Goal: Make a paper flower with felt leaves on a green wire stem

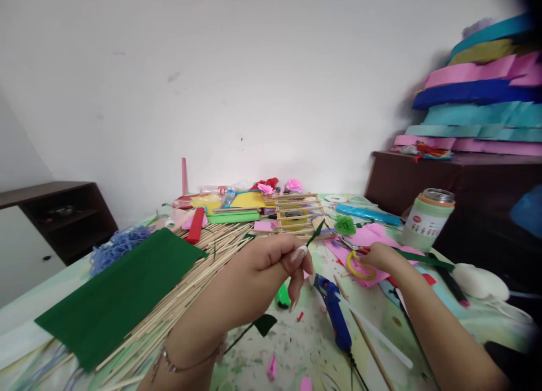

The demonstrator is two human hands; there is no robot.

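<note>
My left hand is closed in a pinch on a narrow dark-green paper leaf, whose tip sticks up past the thumb and forefinger. Below that hand, a second dark-green leaf sits on a thin dark stem; whether it joins the held piece is hidden. My right hand is curled at the handles of a pair of scissors with a yellow loop, over pink paper. Their blades point up and left. A blue glue gun lies on the table between my hands.
Thin wooden sticks and a dark-green sheet cover the left side. A stick frame and paper flowers lie at the back. At right stand a pale-green jar and a dark cabinet with stacked coloured paper.
</note>
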